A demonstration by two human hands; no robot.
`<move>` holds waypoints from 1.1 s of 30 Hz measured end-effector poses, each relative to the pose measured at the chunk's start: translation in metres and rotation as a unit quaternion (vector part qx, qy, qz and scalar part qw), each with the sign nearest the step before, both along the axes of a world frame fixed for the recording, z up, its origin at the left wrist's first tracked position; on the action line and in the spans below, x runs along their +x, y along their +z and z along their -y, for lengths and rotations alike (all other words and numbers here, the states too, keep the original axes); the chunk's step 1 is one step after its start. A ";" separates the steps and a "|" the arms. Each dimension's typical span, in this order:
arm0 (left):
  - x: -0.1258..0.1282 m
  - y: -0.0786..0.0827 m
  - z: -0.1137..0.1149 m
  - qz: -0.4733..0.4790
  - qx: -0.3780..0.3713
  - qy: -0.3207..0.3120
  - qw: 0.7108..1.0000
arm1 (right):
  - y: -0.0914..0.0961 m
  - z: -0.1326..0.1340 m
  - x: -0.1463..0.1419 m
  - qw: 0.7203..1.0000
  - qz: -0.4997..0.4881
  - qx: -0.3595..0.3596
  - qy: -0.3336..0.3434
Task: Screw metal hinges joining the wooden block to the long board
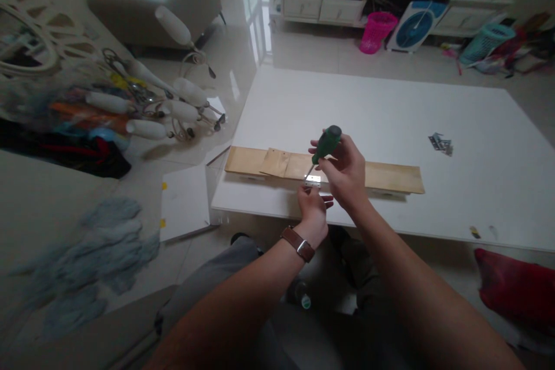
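Note:
My right hand is closed round the handle of a green and black screwdriver, held at a slant with its shaft pointing down and left. The tip reaches a small shiny metal hinge on the front edge of a long wooden slat. From below, my left hand pinches the hinge, thumb at its near edge and some fingers partly hidden. A short wooden piece lies across the slat, left of my hands. Beneath everything is a large white panel.
Loose metal hardware lies on the panel's right side. Lamps with white shades are on the left, near a smaller white board. A pink basket and blue-white fan stand at the back. Red cloth is at right.

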State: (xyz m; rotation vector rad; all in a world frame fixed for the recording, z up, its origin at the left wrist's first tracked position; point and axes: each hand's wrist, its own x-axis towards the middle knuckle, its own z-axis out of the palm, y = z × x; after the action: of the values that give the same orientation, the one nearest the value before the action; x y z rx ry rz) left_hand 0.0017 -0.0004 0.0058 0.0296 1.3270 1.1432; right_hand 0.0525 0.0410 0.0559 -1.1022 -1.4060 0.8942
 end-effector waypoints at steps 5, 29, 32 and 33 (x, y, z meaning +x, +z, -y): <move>0.000 0.002 -0.001 0.013 -0.005 0.011 1.000 | 0.000 -0.003 -0.001 0.999 0.040 0.003 -0.034; 0.001 -0.005 0.001 0.006 0.022 -0.006 1.000 | -0.004 -0.005 0.000 0.998 0.030 0.004 -0.050; 0.001 -0.001 0.001 0.004 0.012 0.001 1.000 | -0.002 -0.004 -0.001 0.998 0.027 -0.001 -0.050; 0.001 0.000 0.000 0.003 0.008 0.003 1.000 | -0.002 -0.003 -0.001 0.999 0.023 -0.005 -0.044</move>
State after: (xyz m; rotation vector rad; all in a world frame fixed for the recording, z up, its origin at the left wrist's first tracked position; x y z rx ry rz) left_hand 0.0023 -0.0008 0.0061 0.0340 1.3128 1.1579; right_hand 0.0515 0.0442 0.0542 -1.1890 -1.3818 0.8175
